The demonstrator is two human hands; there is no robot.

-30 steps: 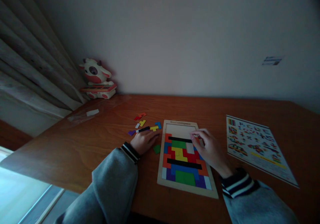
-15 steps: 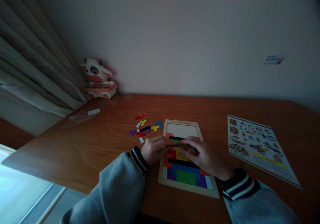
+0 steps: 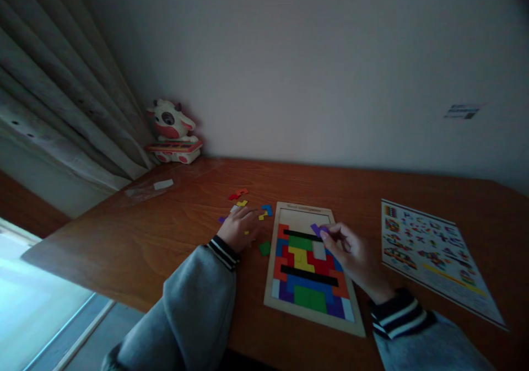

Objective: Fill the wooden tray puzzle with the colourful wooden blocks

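A wooden puzzle board [image 3: 270, 283] lies on the table, its lower part filled with coloured pieces and its top section bare. In my right hand [image 3: 349, 252], a purple piece [image 3: 316, 229] is pinched above the board's right side. My left hand [image 3: 240, 229] is over the loose pieces left of the board, palm down; whether it grips any is hidden. Near its fingers lie a blue piece [image 3: 267, 210] and a yellow piece [image 3: 263, 215]. A green piece [image 3: 264, 248] rests against the board's left edge. Two black bars cross the filled area.
A printed pattern sheet [image 3: 433, 255] lies on the table [image 3: 198, 222] at the right. At the back left stands a cow toy [image 3: 173, 131] beside the curtain [image 3: 61, 95]. Some clear film with a white label [image 3: 163, 184] is near it.
My left hand has moved left from the board to the loose pieces. My right hand has drawn apart from it with the purple piece. A green piece now shows beside the board.
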